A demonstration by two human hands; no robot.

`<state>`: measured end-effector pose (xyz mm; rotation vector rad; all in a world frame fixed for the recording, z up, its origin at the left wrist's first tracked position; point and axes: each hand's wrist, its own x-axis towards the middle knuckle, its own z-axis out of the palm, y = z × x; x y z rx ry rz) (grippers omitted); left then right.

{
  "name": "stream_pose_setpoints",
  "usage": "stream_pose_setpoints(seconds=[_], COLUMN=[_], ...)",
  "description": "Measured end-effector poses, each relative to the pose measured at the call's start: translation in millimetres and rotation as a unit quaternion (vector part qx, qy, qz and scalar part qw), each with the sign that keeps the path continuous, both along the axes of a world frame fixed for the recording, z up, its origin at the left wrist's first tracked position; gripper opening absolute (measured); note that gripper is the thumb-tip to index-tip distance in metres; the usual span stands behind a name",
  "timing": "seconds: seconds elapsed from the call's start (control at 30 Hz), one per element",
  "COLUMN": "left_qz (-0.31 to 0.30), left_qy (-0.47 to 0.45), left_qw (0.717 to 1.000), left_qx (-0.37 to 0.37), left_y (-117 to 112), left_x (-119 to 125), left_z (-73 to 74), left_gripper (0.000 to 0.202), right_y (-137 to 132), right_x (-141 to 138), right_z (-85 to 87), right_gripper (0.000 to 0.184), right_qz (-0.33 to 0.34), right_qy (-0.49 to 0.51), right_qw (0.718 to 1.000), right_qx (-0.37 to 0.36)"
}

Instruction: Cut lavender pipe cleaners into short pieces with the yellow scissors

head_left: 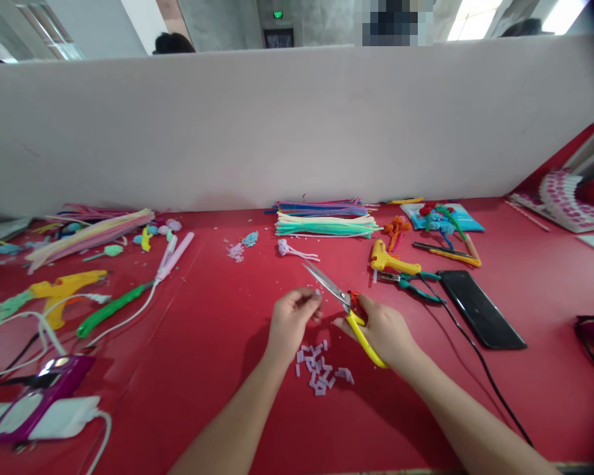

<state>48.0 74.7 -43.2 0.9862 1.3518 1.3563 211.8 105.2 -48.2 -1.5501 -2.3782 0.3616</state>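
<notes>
My right hand (383, 330) is closed around yellow-handled scissors (369, 342), their blades pointing up and to the left. A small orange-red part shows by the scissors' pivot; I cannot tell what it is. To the left of the blades, my left hand (292, 320) pinches a small pale purple piece (317, 291), mostly hidden by the fingers. Below and between both hands lies a loose pile of short pale purple cut pieces (319, 369) on the red table (193, 396). Beyond the scissor tips rests a small pale purple pipe-cleaner flower (297, 251).
Bundled pipe cleaners (327, 224) lie by the white partition (297, 132). On the right are a yellow glue gun (391, 258), pliers (416, 285) and a black phone (480, 309). Leftward lie another glue gun (64, 287), a green-handled cutter (113, 310), a pink iron (175, 256) and cables.
</notes>
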Motion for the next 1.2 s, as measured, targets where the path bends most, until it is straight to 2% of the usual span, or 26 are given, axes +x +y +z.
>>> stream_pose_setpoints(seconds=[0.1, 0.17, 0.37, 1.0, 1.2], left_qz=[0.045, 0.055, 0.067, 0.057, 0.066], left_qy=[-0.094, -0.122, -0.113, -0.099, -0.116], left_qw=[0.994, 0.991, 0.990, 0.993, 0.991], left_qx=[0.018, 0.026, 0.052, 0.035, 0.030], left_y=[3, 4, 5, 6, 5], left_x=[-5, -7, -10, -14, -12], left_z=[0.3, 0.1, -1.1, -4.7, -0.4], left_gripper=[0.016, 0.014, 0.012, 0.014, 0.014], right_y=[-1, -2, -3, -2, -3], right_x=[-1, -3, -4, -3, -4], right_z=[-2.5, -3.5, -1.3, 1.1, 2.8], right_gripper=[0.035, 0.039, 0.044, 0.045, 0.046], right_qz=[0.018, 0.022, 0.018, 0.035, 0.036], right_qy=[-0.044, -0.063, -0.102, -0.136, -0.134], right_qw=[0.999, 0.998, 0.995, 0.990, 0.990], right_qx=[0.004, 0.005, 0.008, 0.016, 0.010])
